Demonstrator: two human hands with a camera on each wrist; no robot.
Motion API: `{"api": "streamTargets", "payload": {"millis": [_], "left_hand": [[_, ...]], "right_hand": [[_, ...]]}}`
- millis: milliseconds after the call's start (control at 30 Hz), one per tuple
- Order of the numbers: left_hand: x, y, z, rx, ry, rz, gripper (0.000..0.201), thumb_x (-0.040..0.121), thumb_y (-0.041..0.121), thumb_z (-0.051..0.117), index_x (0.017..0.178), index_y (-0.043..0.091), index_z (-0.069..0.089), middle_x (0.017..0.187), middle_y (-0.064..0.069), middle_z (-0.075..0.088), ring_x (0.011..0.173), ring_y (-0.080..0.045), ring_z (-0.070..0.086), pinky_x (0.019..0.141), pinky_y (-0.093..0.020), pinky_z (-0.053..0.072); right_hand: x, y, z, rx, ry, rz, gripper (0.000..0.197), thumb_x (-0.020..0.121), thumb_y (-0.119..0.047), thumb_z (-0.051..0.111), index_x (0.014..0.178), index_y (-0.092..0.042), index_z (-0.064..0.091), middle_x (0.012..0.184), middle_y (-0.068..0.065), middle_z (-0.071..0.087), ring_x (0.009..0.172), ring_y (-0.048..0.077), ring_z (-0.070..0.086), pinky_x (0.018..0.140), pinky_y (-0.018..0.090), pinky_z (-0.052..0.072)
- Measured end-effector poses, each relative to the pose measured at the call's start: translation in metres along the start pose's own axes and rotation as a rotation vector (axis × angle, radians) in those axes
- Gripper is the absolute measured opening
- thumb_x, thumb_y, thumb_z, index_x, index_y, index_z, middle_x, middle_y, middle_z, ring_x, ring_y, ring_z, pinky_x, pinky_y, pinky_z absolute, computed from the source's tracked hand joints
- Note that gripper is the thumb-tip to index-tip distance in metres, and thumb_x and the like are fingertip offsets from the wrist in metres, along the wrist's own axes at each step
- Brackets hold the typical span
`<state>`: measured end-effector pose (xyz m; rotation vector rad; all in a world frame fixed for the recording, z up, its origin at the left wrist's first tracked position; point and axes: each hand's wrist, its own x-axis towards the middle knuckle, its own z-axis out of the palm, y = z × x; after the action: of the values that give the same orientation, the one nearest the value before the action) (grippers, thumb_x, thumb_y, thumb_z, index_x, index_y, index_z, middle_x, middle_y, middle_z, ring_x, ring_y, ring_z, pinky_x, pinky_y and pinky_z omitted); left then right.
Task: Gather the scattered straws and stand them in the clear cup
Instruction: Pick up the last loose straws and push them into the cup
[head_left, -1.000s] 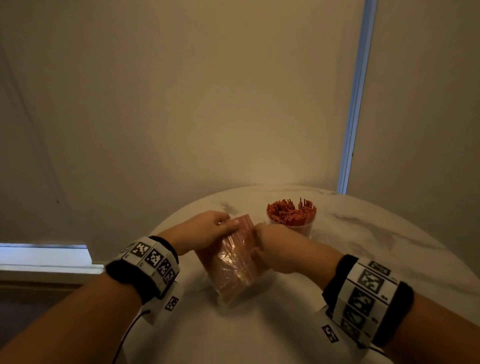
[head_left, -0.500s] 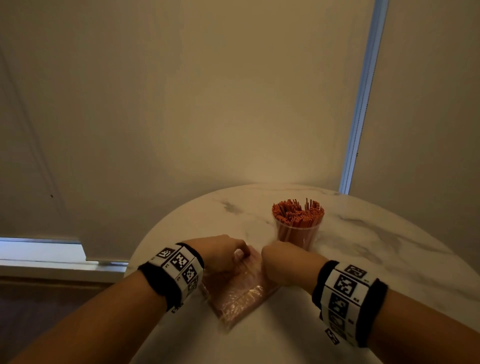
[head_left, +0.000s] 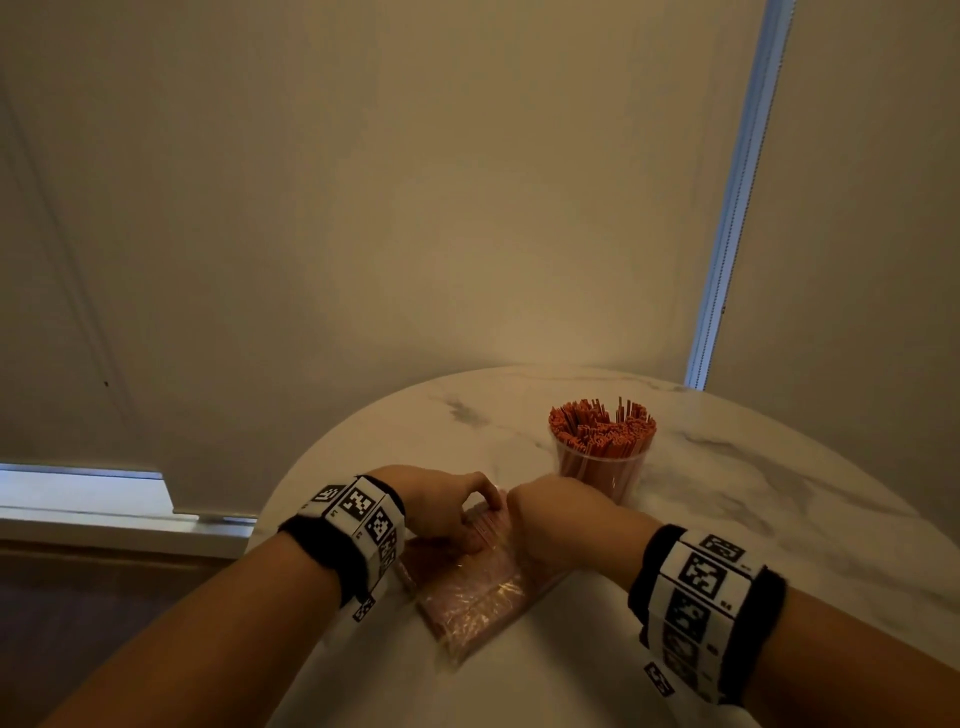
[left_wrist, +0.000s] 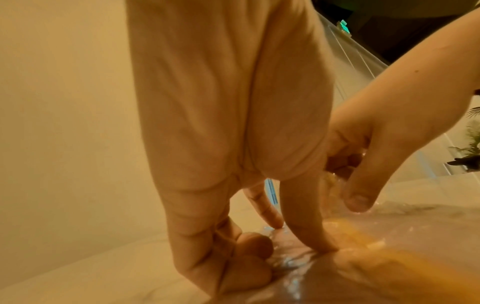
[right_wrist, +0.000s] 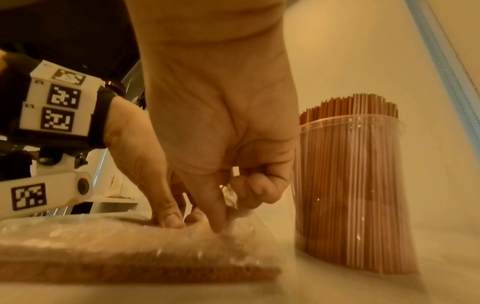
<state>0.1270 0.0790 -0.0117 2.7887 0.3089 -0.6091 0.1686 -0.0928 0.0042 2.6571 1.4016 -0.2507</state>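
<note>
A clear plastic bag (head_left: 470, 597) packed with orange straws is seen lying flat on the marble tabletop (head_left: 779, 519), in the lower centre of the head view. Its far end is worked by both hands. The left hand (head_left: 441, 501) is set on the bag's top end, thumb and forefinger pressed down onto the plastic while the other fingers are curled under; whether anything is pinched cannot be told. In the right-wrist view, the right hand (right_wrist: 221, 127) is shown with its grip closed: a fold of the bag's film is pinched between thumb and curled fingers. The cup (head_left: 602, 470) stands upright just beyond the right hand, right of centre, close to the bag, and is crammed with upright straws (head_left: 602, 426) whose ends rise above its rim.
</note>
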Motion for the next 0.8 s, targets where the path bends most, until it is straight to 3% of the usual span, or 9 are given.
{"api": "streamTargets", "payload": {"millis": [100,167,233,300,367,500,600,700,800], "left_hand": [[-0.002,-0.001,0.001,0.005,0.006,0.001,0.064,0.094,0.040,0.071,0.148,0.041,0.037,0.132,-0.001,0.063,0.111,-0.021,0.060,0.088,-0.032,0.042],[-0.003,-0.001,0.001,0.030,0.013,0.003,0.064,0.095,0.042,0.070,0.148,0.042,0.036,0.134,0.000,0.062,0.108,-0.019,0.058,0.086,-0.032,0.041],[-0.002,-0.002,0.002,0.044,0.023,0.011,0.063,0.095,0.044,0.068,0.148,0.042,0.035,0.134,0.000,0.062,0.104,-0.018,0.057,0.082,-0.032,0.041],[-0.001,-0.003,0.004,0.056,0.025,0.015,0.062,0.097,0.043,0.065,0.149,0.041,0.032,0.135,-0.001,0.063,0.106,-0.020,0.060,0.082,-0.033,0.043],[-0.001,-0.004,0.009,0.087,0.039,0.011,0.062,0.098,0.044,0.061,0.151,0.040,0.028,0.137,-0.005,0.061,0.112,-0.025,0.062,0.090,-0.037,0.048],[-0.004,-0.012,0.016,0.153,0.108,-0.014,0.064,0.095,0.058,0.060,0.150,0.049,0.027,0.144,-0.009,0.042,0.130,-0.033,0.050,0.107,-0.050,0.042],[-0.005,-0.019,0.013,0.134,0.121,-0.022,0.062,0.094,0.057,0.062,0.148,0.051,0.031,0.141,-0.008,0.042,0.128,-0.032,0.049,0.108,-0.049,0.042],[-0.002,-0.023,0.007,0.107,0.152,-0.030,0.059,0.096,0.051,0.063,0.149,0.040,0.039,0.140,-0.008,0.046,0.124,-0.031,0.055,0.108,-0.043,0.044],[0.004,-0.025,0.003,0.073,0.201,-0.018,0.048,0.097,0.042,0.068,0.139,0.024,0.053,0.133,-0.005,0.060,0.116,-0.023,0.058,0.095,-0.031,0.045]], "right_hand": [[-0.015,0.011,-0.013,-0.003,-0.091,-0.095,0.029,0.093,-0.016,0.058,0.121,-0.014,0.066,0.106,0.008,0.069,0.095,0.026,0.064,0.080,0.036,0.055],[-0.025,0.019,-0.019,0.000,-0.188,-0.100,0.024,0.093,-0.015,0.060,0.115,-0.017,0.069,0.108,0.003,0.069,0.095,0.022,0.061,0.074,0.031,0.048],[-0.030,0.021,-0.020,-0.040,-0.234,-0.084,0.023,0.092,-0.019,0.064,0.114,-0.018,0.069,0.109,0.002,0.069,0.098,0.022,0.062,0.075,0.030,0.046],[-0.030,0.017,-0.016,-0.078,-0.196,-0.078,0.034,0.090,-0.031,0.066,0.122,-0.020,0.064,0.112,0.003,0.067,0.101,0.023,0.061,0.077,0.031,0.047],[-0.026,0.010,-0.010,-0.069,-0.087,-0.111,0.045,0.088,-0.042,0.065,0.130,-0.028,0.056,0.113,0.002,0.064,0.099,0.021,0.057,0.077,0.032,0.045],[-0.021,-0.004,-0.004,0.071,0.038,-0.248,0.035,0.093,-0.021,0.058,0.126,-0.032,0.062,0.105,-0.002,0.066,0.088,0.017,0.059,0.078,0.033,0.053],[-0.028,0.000,-0.012,0.120,-0.049,-0.333,0.024,0.093,-0.019,0.061,0.111,-0.030,0.072,0.092,-0.011,0.063,0.085,0.012,0.061,0.075,0.028,0.051],[-0.043,0.015,-0.022,0.169,-0.264,-0.325,0.017,0.093,-0.026,0.066,0.107,-0.030,0.074,0.094,-0.015,0.069,0.087,0.006,0.063,0.077,0.023,0.048],[-0.052,0.025,-0.021,0.150,-0.307,-0.234,0.022,0.096,-0.040,0.059,0.109,-0.027,0.072,0.099,-0.013,0.073,0.092,0.007,0.064,0.084,0.027,0.049]]}}
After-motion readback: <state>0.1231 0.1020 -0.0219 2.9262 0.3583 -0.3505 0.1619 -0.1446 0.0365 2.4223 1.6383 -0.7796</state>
